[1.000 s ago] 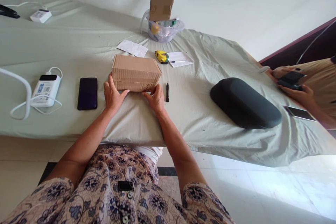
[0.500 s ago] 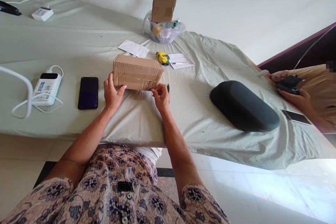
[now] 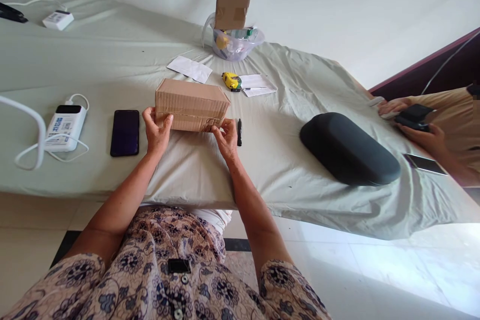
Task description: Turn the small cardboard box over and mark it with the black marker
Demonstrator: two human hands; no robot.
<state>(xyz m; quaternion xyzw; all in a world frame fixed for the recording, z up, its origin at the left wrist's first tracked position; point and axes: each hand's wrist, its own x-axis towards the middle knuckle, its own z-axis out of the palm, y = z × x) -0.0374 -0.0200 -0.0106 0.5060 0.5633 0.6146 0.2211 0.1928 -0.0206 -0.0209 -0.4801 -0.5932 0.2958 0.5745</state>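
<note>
A brown cardboard box [image 3: 192, 105] lies on the grey-green sheeted table [image 3: 112, 65] in front of me. My left hand [image 3: 156, 131] grips its near left corner, thumb on the front face. My right hand [image 3: 226, 136] pinches the near right corner of the box, fingers closed on its lower edge. A black pen [image 3: 239, 131] lies just right of my right hand.
A black phone [image 3: 125, 132] and a white power bank [image 3: 64, 127] with cable lie to the left. A dark padded case [image 3: 348, 149] sits right. Papers [image 3: 189, 68], a yellow tape measure [image 3: 230, 80] and a plastic tub [image 3: 236, 44] with a small box lie behind. Another person's hands [image 3: 420, 125] hold a device at far right.
My left hand slid from beside the box to grip its left corner, and the box shifted slightly left. My right hand's fingers closed on the right corner.
</note>
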